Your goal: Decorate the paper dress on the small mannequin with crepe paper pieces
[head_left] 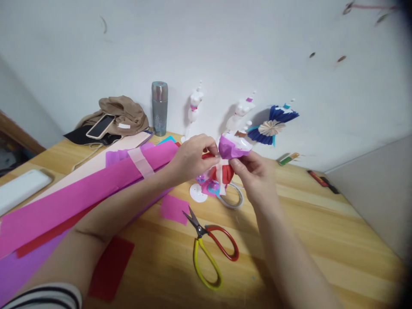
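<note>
In front of me, my right hand [254, 174] is closed around a small white doll-like figure dressed in purple crepe paper [230, 146], thumb at its lower edge. Red paper [227, 172] flares out beneath the purple. A narrow white strip [222, 178] crosses the red paper and hangs down. My left hand [195, 156] is closed in a pinch at the strip's upper left end, close against the figure. Below the hands are a roll of white tape [236, 197], a round white disc [198, 193] and pink and blue bits partly covered by the strip.
Open scissors [201, 231] lie near a pink paper square [174, 209] and a dark red piece [111, 268]. Crepe paper sheets [96, 182] cover the left. Against the wall stand a flask [159, 109], white figures [195, 107] and a blue pleated one [273, 124]. A phone [101, 126] rests on cloth.
</note>
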A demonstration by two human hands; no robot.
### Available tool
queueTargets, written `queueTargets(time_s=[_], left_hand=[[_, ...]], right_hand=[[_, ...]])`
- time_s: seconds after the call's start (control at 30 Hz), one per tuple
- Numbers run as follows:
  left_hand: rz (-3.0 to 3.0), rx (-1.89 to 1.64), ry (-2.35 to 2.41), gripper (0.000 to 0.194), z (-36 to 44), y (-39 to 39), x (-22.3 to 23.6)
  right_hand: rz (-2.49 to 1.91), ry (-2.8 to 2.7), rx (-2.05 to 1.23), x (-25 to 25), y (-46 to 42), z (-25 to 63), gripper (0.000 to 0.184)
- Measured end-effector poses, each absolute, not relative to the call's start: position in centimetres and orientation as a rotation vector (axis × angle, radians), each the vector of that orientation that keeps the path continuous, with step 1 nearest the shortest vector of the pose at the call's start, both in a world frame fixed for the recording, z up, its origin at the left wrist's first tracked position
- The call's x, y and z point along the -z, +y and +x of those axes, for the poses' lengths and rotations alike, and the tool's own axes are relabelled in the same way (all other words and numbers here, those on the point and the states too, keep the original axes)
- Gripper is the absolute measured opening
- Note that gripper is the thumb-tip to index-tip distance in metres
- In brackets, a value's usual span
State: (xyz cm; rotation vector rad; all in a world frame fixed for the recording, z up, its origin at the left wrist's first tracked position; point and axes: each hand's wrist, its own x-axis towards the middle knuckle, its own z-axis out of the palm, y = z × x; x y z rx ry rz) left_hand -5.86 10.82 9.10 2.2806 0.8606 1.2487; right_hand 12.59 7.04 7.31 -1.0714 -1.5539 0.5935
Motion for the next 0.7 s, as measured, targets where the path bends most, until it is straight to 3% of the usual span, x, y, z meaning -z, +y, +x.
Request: queueTargets(time_s=[0.53, 0.7], left_hand=[[2.189, -1.241, 0.895, 0.015, -5.5, 10.6, -8.8], [2.203, -1.24, 0.855, 0.022, -5.3, 10.6, -8.7]], right_hand=[[-1.025, -1.517, -0.662, -7.9, 7.0, 12.9, 0.021], [-1.235, -1.52, -0.416, -9.2, 5.6, 13.3, 0.023]])
